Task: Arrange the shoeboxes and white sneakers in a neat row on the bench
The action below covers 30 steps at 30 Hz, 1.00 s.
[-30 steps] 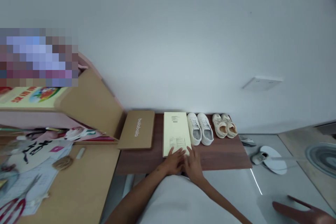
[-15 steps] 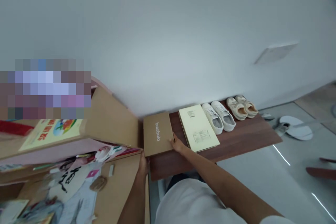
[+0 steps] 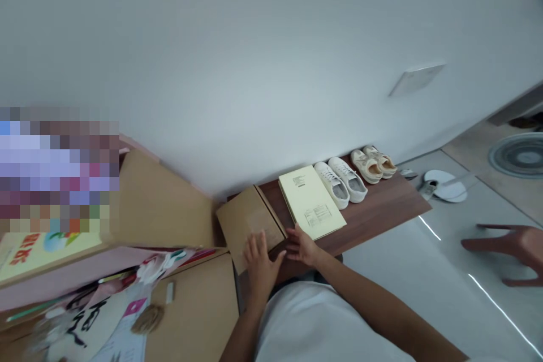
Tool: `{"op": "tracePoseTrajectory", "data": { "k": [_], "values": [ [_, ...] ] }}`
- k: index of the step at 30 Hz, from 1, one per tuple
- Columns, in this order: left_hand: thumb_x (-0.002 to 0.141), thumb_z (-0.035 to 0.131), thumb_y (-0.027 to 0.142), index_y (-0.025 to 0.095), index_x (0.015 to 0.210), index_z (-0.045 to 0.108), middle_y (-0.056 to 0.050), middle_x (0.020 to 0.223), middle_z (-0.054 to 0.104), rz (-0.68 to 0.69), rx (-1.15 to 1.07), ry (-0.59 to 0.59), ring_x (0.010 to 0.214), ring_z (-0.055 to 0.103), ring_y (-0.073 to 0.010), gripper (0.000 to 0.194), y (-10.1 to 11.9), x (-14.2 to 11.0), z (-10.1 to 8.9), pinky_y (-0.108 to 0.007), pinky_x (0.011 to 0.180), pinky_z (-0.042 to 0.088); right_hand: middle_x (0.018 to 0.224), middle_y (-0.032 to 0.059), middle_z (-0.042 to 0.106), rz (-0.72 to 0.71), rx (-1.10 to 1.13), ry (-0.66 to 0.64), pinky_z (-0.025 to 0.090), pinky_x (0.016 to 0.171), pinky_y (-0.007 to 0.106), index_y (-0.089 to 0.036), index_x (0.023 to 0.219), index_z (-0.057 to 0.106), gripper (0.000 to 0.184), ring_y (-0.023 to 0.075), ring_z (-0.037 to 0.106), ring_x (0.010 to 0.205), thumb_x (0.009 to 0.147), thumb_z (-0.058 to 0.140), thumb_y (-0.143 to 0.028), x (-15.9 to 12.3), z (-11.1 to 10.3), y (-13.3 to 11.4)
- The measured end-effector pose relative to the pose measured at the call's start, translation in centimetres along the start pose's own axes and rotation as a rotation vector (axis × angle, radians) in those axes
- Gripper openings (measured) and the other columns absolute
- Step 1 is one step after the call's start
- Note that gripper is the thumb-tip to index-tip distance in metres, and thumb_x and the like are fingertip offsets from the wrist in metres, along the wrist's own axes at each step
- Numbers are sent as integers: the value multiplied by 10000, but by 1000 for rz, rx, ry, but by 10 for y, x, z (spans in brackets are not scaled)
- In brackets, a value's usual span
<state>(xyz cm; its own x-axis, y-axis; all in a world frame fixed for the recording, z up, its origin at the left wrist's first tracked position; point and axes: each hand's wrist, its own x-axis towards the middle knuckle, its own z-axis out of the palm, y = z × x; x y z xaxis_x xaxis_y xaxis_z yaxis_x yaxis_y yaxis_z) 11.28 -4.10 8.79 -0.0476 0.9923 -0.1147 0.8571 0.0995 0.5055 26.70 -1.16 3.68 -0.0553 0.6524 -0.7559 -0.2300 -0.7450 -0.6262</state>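
Note:
A brown cardboard box [image 3: 246,215] sits askew at the left end of a dark wooden bench [image 3: 382,203], a plain face with faint print on top. My left hand [image 3: 259,260] is over its near part, fingers spread; whether they touch the box I cannot tell. At the box's near right corner, my right hand [image 3: 302,246] has its fingers apart and grips nothing. Just beyond that hand lies a flat pale yellow box [image 3: 311,198] with printed labels. White lace-up shoes [image 3: 339,184] and a beige pair [image 3: 373,164] stand farther right on the bench.
At left stands a large open carton [image 3: 165,198] beside papers, a hair bundle-like brown coil [image 3: 147,318] and clutter. A white wall [image 3: 237,68] runs behind the bench. On the floor at right are a reddish-brown stool [image 3: 521,246] and a round fan-like object [image 3: 520,155].
The brown box has been turned, and its lettered face no longer shows on top. My left hand has moved right from the box's left corner to over its near part. Both hands have opened.

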Motion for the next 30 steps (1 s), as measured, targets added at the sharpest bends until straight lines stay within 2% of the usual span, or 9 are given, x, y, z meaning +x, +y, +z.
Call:
{"op": "tracePoseTrajectory", "data": {
  "k": [5,8,12,14,16,20,23,26,30],
  "values": [
    [831,680,541,307,1443,570,-149,1614,392,100,159,-106,1537,186,-433,664,-23,15,15,-698,1193,59,1272,138,664,84,-200,-76,541,851,483,-255,1180,669,545,297,659,1061,845,600,-679,-28,-6,19],
    [867,633,509,326,1407,606,-128,1588,441,191,161,-114,1524,255,-396,570,-36,20,15,-654,1215,94,1056,90,745,-148,-363,-123,539,857,447,-229,1043,742,407,284,679,948,815,683,-560,-38,-39,0],
    [865,611,505,325,1306,675,-117,1521,529,238,72,-84,1481,355,-377,480,-35,32,8,-622,1221,163,1165,121,727,-567,-551,421,517,929,404,-206,1113,739,352,290,677,1030,940,510,-410,-34,-145,-76],
    [865,601,513,267,1313,664,-151,1499,538,210,-40,13,1448,403,-375,515,-5,38,19,-601,1218,208,1358,173,629,-536,-769,665,488,972,416,-177,1250,678,374,312,657,1122,935,510,-291,-24,-200,-116],
    [906,542,486,195,1369,608,-187,1493,518,146,-197,138,1419,440,-351,551,56,43,46,-548,1206,284,1414,208,581,-423,-966,652,480,969,412,-150,1293,642,405,319,658,1140,904,545,-208,-9,-242,-142],
    [926,522,319,187,1416,547,-165,1426,572,192,-428,-260,1253,599,-274,508,225,63,134,-395,1102,443,1209,170,704,-287,-1144,435,479,954,385,-186,1165,691,287,298,669,1135,900,585,-224,21,-282,-157],
    [914,534,247,71,1372,543,-274,1401,561,-126,-270,-396,1236,614,-337,491,310,92,185,-434,1035,468,1180,183,713,-352,-1136,432,480,936,358,-181,1063,718,230,299,671,1131,922,576,-296,31,-303,-158],
    [950,493,288,125,1130,671,-235,1242,672,-256,-266,-298,1194,645,-333,300,324,111,205,-421,1015,460,1017,162,749,-436,-973,472,502,849,341,-173,921,718,320,307,695,1023,905,599,-469,31,-334,-165],
    [936,492,420,188,861,690,-98,809,731,-411,-600,-78,850,731,-248,314,298,99,213,-323,805,525,619,47,650,-357,-473,383,486,582,308,-205,756,627,532,234,651,644,838,552,-724,34,-367,-158]
  ]
}}
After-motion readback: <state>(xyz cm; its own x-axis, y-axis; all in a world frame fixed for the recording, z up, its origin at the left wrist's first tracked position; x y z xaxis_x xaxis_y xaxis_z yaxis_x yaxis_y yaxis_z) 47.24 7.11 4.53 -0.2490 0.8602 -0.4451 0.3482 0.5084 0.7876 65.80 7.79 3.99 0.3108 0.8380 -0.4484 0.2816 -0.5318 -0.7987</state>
